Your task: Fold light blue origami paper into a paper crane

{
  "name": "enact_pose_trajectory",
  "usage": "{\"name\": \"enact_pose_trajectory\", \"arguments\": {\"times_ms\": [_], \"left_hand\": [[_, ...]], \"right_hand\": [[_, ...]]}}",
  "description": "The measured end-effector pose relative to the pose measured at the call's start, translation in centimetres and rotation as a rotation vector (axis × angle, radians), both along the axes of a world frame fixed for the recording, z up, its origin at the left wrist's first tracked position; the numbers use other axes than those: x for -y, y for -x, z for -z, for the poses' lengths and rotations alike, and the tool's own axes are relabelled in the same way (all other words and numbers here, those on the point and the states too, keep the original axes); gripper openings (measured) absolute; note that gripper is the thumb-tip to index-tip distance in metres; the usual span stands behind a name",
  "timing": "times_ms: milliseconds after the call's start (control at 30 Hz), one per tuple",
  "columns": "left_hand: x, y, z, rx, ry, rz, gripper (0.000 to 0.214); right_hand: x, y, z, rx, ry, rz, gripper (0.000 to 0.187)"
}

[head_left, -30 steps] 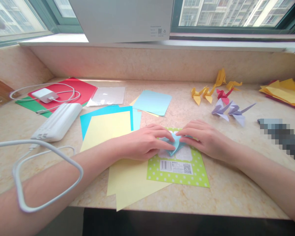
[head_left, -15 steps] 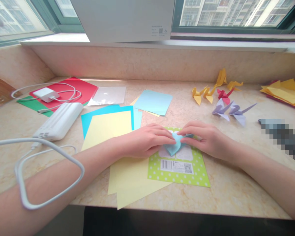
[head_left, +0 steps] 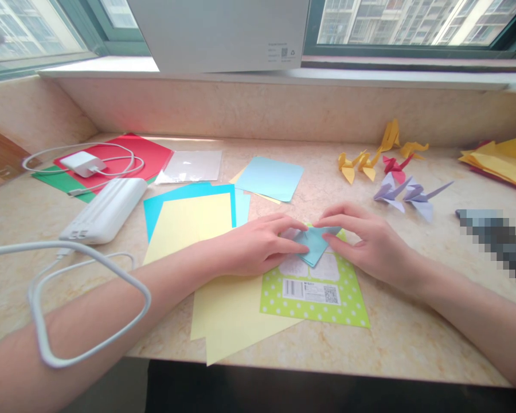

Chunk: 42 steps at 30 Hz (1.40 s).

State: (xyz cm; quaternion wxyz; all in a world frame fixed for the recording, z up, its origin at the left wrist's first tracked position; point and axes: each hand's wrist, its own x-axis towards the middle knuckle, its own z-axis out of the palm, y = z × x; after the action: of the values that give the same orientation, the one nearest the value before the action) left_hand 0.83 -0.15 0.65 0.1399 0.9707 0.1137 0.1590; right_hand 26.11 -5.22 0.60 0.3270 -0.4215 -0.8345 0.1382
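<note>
Left of the green dotted card [head_left: 348, 298], well apart from it, lies a white power bank [head_left: 105, 211]. Pale yellow sheets [head_left: 184, 223] spread between the two, and one slips under the card's left edge.

The left hand [head_left: 253, 248] lies over the card's upper left corner. Its fingers are close together and flat, with the tips pressed on the left side of the folded blue paper [head_left: 313, 246].

That paper rests on the card's upper half. It is small, light blue and creased into a kite-like wedge. Its broad edge runs left to right between the hands, and its point aims at the person.

The right hand [head_left: 370, 244] is at the card's upper right, pinching the wedge's right corner between forefinger and thumb. Beyond the card to the right stand purple, red and yellow paper cranes [head_left: 395, 192].
</note>
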Motion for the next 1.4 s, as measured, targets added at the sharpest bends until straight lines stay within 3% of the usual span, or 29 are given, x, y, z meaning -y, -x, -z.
{"name": "enact_pose_trajectory", "arguments": {"times_ms": [267,567,1100,1400], "left_hand": [[-0.1,-0.3,0.2,0.06,0.014,0.008,0.032],[0.1,-0.3,0.1,0.047,0.006,-0.024,0.031],[0.0,-0.4,0.1,0.038,0.021,-0.01,0.033],[-0.2,-0.4,-0.1,0.028,0.05,-0.007,0.035]], "right_hand": [[0.3,0.2,0.3,0.032,0.027,-0.156,0.034],[0.2,-0.2,0.1,0.06,0.011,-0.202,0.024],[0.9,-0.5,-1.3,0.235,0.227,-0.287,0.022],[0.5,-0.1,-0.7,0.2,0.132,-0.311,0.018]]}}
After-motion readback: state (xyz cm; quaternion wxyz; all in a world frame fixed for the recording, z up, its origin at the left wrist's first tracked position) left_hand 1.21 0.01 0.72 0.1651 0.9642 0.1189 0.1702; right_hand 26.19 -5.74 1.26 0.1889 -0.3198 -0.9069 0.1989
